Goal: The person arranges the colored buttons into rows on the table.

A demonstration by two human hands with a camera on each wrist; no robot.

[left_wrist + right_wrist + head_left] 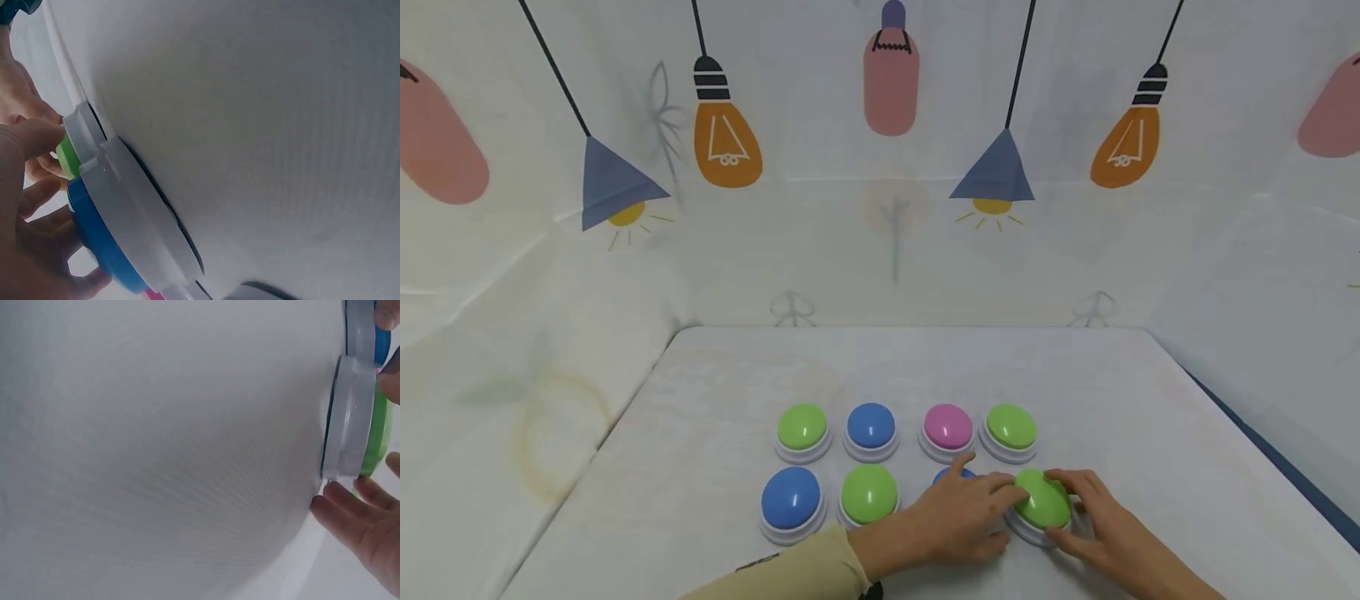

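Several dome-topped push buttons with white bases stand in two rows. My right hand (1112, 525) grips the right side of the front right green push button (1042, 500), thumb at its front and fingers behind. At that button's left side is my left hand (958, 517), its index finger touching the green dome. The left hand's other fingers spread over a blue push button (103, 234), which it mostly hides in the head view. In the right wrist view, the green button's base (350, 419) sits beside the blue button's base.
Behind stand a pink button (947, 426), another green button (1011, 426), a blue button (871, 426) and a green button (802, 427). Front left are a blue button (790, 497) and a green button (868, 493). A printed cloth (820, 250) hangs behind the white table (700, 392).
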